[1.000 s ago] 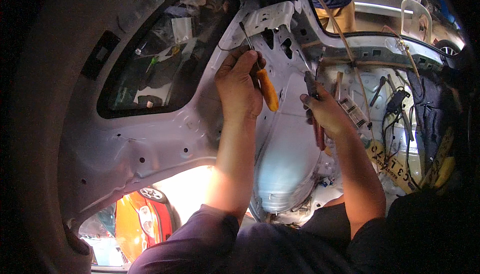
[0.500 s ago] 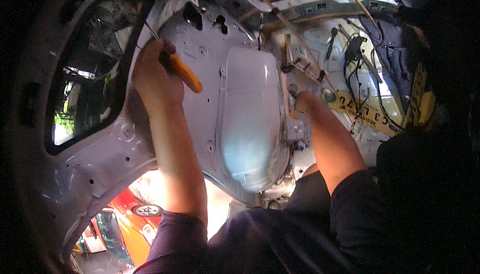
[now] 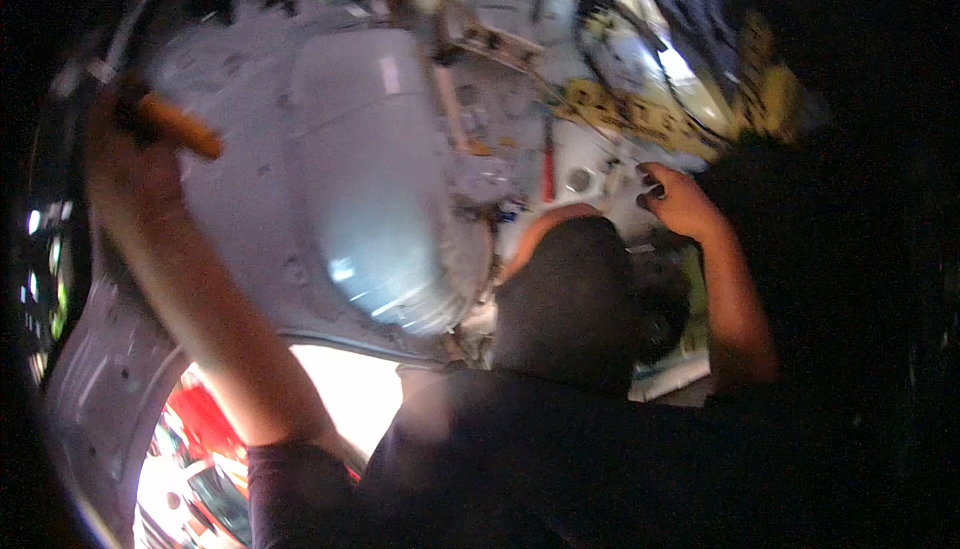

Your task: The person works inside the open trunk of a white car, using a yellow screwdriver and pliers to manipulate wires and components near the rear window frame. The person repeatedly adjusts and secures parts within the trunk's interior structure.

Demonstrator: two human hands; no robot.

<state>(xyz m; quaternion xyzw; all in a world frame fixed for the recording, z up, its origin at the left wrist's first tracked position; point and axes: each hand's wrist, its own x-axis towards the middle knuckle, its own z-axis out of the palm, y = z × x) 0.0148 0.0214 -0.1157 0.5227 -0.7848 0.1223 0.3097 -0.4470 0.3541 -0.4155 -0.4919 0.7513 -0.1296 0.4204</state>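
the orange-handled tool (image 3: 178,127) sits at the far left of the scene, high up against the bare grey car body panel (image 3: 250,219), its handle slanting down toward the right and its working end hidden behind the fist. the left hand (image 3: 125,154) is clenched around that handle, the forearm running down and right from it toward the dark sleeve at the near edge. just right of the tool the panel swells into a smooth, pale rounded wheel-arch hump (image 3: 375,179), which catches a soft bluish shine along its lower side. farther right, the right hand (image 3: 680,199) rests on the metal floor area near a small round hole (image 3: 578,181), fingers curled with something dark at the fingertips; the picture is too blurred to tell whether it grips anything or only presses there. a thin red piece (image 3: 548,171) stands just left of that hand, and beyond it, at the far right, lies a yellow strip (image 3: 650,119) with bundled dark wiring (image 3: 640,9) above it. between the two arms a dark rounded shape (image 3: 570,299) fills the near middle, probably the person's knee or clothing. below the left forearm, a bright opening (image 3: 350,389) in the body shows daylight and a red vehicle (image 3: 205,429) outside.
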